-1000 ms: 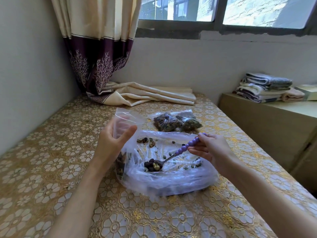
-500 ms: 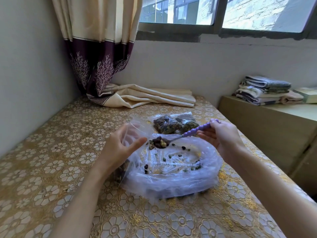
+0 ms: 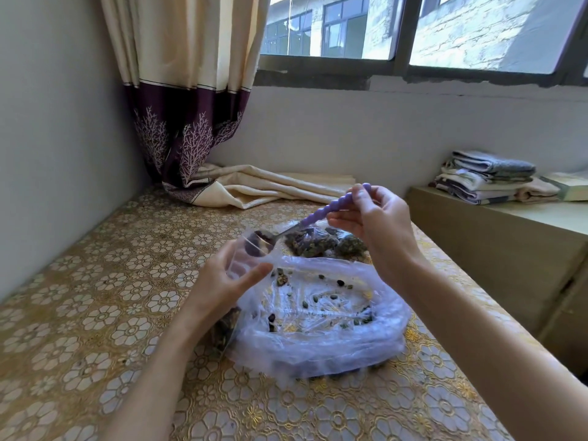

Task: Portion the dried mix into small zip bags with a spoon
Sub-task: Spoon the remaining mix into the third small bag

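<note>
A small clear plastic zip bag (image 3: 246, 259) is held upright over the gold floral-patterned surface (image 3: 95, 313) by the left hand (image 3: 222, 288), whose fingers are curled round it, the thumb pressed to its near side to keep the mouth open. A metal spoon with a beaded purple handle (image 3: 321, 211) is tilted downward into that mouth, its bowl loaded with dark dried mix. The step in hand is judged to be the emptying of 1 spoonful; next, the spoon would need tipping further, then a return to the large crumpled clear plastic bag (image 3: 321, 316) just right of the left hand, where only scattered pieces are left. Behind it, 2 filled small bags (image 3: 324, 245) are lain. The handle's end is pinched by the right hand (image 3: 378, 224), raised with the wrist bent down.
</note>
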`<state>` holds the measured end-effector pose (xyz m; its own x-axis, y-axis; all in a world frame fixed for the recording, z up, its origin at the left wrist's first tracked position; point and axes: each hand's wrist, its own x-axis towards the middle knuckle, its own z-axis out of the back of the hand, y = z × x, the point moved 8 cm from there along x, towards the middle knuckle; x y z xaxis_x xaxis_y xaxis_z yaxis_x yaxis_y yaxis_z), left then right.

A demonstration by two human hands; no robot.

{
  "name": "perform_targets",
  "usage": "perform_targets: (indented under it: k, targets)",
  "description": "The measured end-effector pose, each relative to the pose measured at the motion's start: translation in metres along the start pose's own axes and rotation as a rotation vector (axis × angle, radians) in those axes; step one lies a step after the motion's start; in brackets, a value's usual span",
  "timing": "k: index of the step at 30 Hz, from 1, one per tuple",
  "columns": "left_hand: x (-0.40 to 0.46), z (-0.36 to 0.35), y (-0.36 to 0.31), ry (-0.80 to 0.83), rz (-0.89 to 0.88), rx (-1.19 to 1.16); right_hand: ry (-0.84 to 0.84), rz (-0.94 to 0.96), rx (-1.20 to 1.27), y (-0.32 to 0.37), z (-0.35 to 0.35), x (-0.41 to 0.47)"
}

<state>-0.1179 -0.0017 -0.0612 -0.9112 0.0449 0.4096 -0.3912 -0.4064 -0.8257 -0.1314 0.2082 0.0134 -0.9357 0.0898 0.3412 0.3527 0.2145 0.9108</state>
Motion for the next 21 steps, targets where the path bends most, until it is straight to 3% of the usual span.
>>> perform_targets:
  k: [3, 8, 16, 21]
  targets:
    - [0.001, 0.002, -0.002, -0.031, 0.002, -0.131, 0.097, 0.095, -0.051, 0.006, -0.018, -0.008]
    - [0.002, 0.011, 0.002, -0.102, 0.031, -0.143, 0.223, 0.207, -0.082, 0.016, -0.033, -0.016]
    - [0.000, 0.022, 0.008, -0.165, 0.018, -0.146, -0.016, 0.083, 0.050, 0.002, 0.006, -0.003]
    - [-0.001, 0.033, 0.009, -0.223, 0.020, -0.147, -0.123, 0.103, -0.146, -0.017, 0.033, -0.005]
